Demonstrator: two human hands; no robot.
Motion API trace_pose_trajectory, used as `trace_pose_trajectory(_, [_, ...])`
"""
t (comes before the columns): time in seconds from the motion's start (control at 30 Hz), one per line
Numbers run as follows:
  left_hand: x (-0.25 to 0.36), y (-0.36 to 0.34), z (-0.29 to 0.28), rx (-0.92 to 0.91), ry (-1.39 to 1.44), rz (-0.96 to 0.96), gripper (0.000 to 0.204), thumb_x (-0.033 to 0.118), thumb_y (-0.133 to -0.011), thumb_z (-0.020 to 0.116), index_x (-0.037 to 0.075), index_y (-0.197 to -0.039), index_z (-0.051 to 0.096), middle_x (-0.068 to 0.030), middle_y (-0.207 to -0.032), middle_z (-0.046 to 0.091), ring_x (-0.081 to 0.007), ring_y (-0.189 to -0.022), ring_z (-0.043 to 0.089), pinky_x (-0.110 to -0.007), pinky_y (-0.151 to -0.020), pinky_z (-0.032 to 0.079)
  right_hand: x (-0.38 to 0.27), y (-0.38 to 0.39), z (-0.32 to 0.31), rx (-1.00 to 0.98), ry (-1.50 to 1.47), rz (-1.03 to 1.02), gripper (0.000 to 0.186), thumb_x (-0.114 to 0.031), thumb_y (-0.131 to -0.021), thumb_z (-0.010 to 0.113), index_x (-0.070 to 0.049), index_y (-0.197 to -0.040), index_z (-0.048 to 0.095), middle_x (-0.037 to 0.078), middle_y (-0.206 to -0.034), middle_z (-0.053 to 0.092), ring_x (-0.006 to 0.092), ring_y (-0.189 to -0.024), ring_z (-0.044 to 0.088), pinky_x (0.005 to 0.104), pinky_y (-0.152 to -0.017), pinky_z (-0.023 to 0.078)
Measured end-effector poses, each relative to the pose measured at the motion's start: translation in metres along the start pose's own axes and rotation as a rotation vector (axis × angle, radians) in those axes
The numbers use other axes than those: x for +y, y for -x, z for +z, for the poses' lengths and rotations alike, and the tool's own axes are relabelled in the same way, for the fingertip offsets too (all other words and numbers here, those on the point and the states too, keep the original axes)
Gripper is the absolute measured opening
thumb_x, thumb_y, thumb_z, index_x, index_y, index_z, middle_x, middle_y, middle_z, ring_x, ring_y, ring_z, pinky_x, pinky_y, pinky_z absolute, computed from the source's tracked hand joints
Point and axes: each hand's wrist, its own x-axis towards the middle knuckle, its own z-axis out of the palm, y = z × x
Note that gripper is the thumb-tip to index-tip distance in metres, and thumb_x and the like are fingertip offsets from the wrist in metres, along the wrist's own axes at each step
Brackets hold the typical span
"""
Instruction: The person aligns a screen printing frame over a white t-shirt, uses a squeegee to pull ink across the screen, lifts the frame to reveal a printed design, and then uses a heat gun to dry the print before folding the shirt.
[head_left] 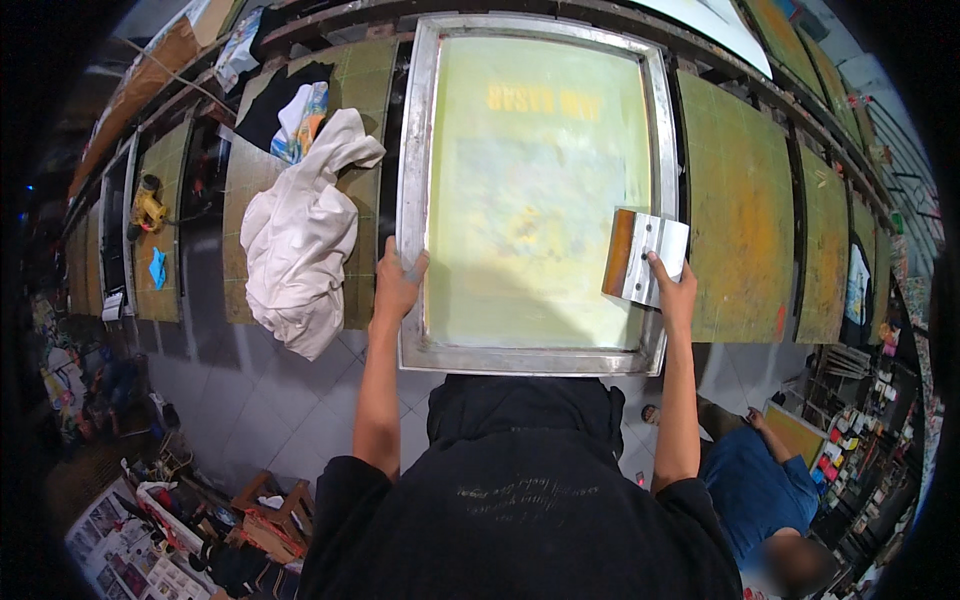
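Note:
In front of me lies a screen printing frame (413, 150) with a silver metal border and pale yellow-green mesh (530, 180); faint orange lettering shows near its far end. My left hand (400, 280) is closed around the frame's left side, its thumb on top. At the right side, my right hand (676, 290) grips a squeegee (665, 240), which has a metal holder and an amber-brown blade. The squeegee overlaps the frame's right border, blade toward the mesh. Whether the right fingers also hold the frame underneath is hidden.
Left of the frame, a crumpled white cloth (300, 220) and a black garment with a colourful print (301, 120) lie on a printing board (240, 180). Farther left are a yellow-black tool (150, 207) and a blue scrap (158, 268). Stained boards (740, 200) extend right. A person in blue (745, 480) is behind at right.

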Motion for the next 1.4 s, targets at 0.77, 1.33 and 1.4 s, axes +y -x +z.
trace_pose_trajectory(0.77, [0.067,-0.119,-0.028,0.044,-0.133,0.359,0.06,0.019,-0.097,0.076,0.003,-0.15,0.054,-0.0272,-0.145,0.055,-0.0483,-0.135,0.053,-0.051,-0.114,0.044,-0.26,-0.1,0.202,-0.589,0.744,-0.953,0.041,-0.029,-0.091,0.078,-0.012,-0.128,0.071,0.016,-0.102,0.079,0.0393,-0.095,0.074,0.0497,-0.082,0.058])
trace_pose_trajectory(1.33, [0.078,-0.125,-0.019,0.023,0.056,0.516,0.068,0.012,-0.092,0.078,0.003,-0.154,0.051,-0.0253,-0.138,0.063,-0.0397,-0.129,0.063,-0.046,-0.11,0.05,-0.251,-0.058,0.179,-0.567,0.711,-0.993,0.038,-0.022,-0.09,0.079,-0.013,-0.126,0.07,0.013,-0.098,0.079,0.037,-0.093,0.075,0.0475,-0.078,0.058])
trace_pose_trajectory(1.4, [0.084,-0.092,-0.032,-0.068,0.224,0.498,0.072,0.011,-0.09,0.082,0.003,-0.155,0.051,-0.025,-0.139,0.065,-0.0361,-0.129,0.065,-0.044,-0.109,0.051,-0.244,-0.022,0.16,-0.564,0.7,-0.998,0.038,-0.022,-0.09,0.079,-0.014,-0.126,0.071,0.013,-0.097,0.079,0.0362,-0.09,0.076,0.0462,-0.076,0.058])
